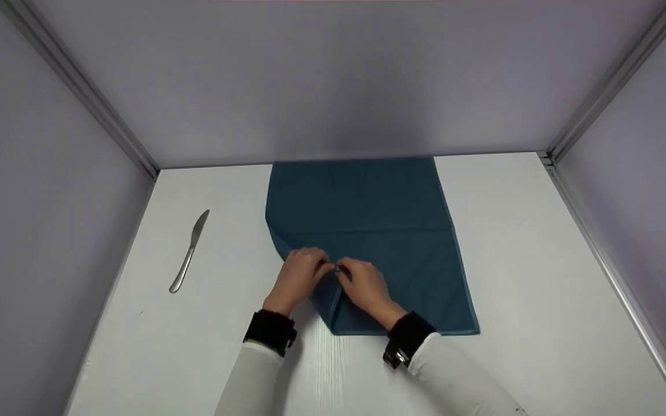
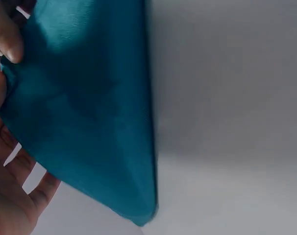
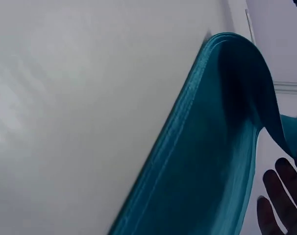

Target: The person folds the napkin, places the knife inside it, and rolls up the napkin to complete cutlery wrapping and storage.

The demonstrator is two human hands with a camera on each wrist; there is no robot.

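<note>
Both hands meet on a teal cloth napkin (image 1: pixel 367 231) spread on the white table (image 1: pixel 541 260): the left hand (image 1: pixel 301 274) and right hand (image 1: pixel 365 284) each pinch its folded-over corner, grips clamped on fabric. A table knife (image 1: pixel 189 252) lies well apart at left.

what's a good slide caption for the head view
Both hands, left hand and right hand, pinch a teal cloth; knife aside.

Cloth (image 1: pixel 367 219): teal-blue fabric napkin with a stitched hem, lying flat on the white tabletop, far edge against the back wall, near-left corner folded inward to a diagonal crease, the folded flap pinched near the cloth's middle.
</note>
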